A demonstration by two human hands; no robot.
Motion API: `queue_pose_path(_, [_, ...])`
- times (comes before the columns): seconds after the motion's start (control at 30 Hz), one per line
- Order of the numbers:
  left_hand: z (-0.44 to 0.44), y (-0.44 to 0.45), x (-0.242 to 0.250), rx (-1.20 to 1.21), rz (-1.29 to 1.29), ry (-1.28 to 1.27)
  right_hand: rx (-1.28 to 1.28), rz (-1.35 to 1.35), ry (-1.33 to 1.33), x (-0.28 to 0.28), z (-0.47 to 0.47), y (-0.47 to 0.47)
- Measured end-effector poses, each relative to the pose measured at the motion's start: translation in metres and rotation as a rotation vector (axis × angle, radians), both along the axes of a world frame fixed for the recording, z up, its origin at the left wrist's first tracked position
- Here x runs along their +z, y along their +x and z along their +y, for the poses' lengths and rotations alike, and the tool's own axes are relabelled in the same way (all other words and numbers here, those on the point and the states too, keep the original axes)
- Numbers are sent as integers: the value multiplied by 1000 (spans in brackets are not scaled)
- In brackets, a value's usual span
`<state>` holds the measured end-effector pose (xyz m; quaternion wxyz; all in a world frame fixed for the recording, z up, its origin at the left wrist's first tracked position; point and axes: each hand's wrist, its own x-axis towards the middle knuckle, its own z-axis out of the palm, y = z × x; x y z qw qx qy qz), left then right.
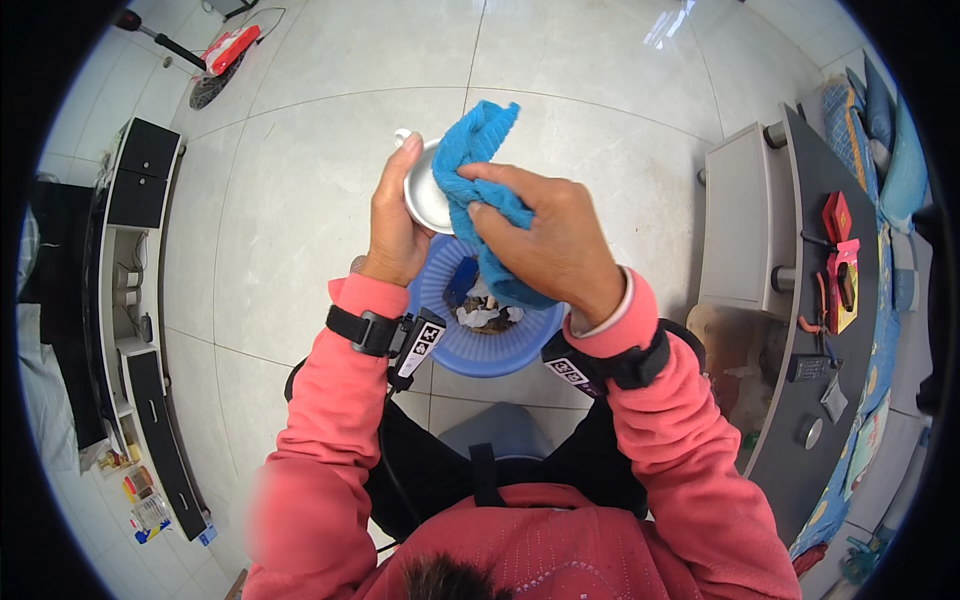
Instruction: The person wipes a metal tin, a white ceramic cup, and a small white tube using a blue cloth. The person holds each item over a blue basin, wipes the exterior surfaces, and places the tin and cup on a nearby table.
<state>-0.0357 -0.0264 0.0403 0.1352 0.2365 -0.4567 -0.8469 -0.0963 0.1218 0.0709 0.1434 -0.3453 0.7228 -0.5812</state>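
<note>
A small white cup [426, 196] with a ring handle is held tilted in my left hand [396, 210], its thumb near the handle and its opening facing right. My right hand [551, 232] pinches a bunched blue cloth [480, 142] between thumb and fingers. Part of the cloth overlaps the cup's right side and hides it; the rest hangs down under my right hand. Below both hands stands a blue plastic basket [487, 364] with ribbed walls, holding crumpled white paper, a dark blue piece and other scraps.
On the right stands a dark-topped table [787, 435] bearing a remote control [810, 367], a round metal lid [810, 432] and red packages. A black and white cabinet [154, 405] lines the left side. Between my legs is a grey-blue stool [495, 431]. Pale floor tiles surround the basket.
</note>
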Motion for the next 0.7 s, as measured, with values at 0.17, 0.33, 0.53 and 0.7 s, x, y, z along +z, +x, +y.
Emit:
queue_pose_path(0.17, [12,2,-2,-1,-5,-459,-9,-91,81,-20,-12,2])
queue_pose_path(0.33, [7,4,-6,-39,-46,-417,-11,-67,-15,-29,-16,6])
queue_pose_path(0.53, [-1,9,-6,-100,7,-26,164,-181,-75,-26,-12,4])
queue_pose_path(0.7, [-3,6,-5,-88,-145,-197,116,480,77,-29,-13,3])
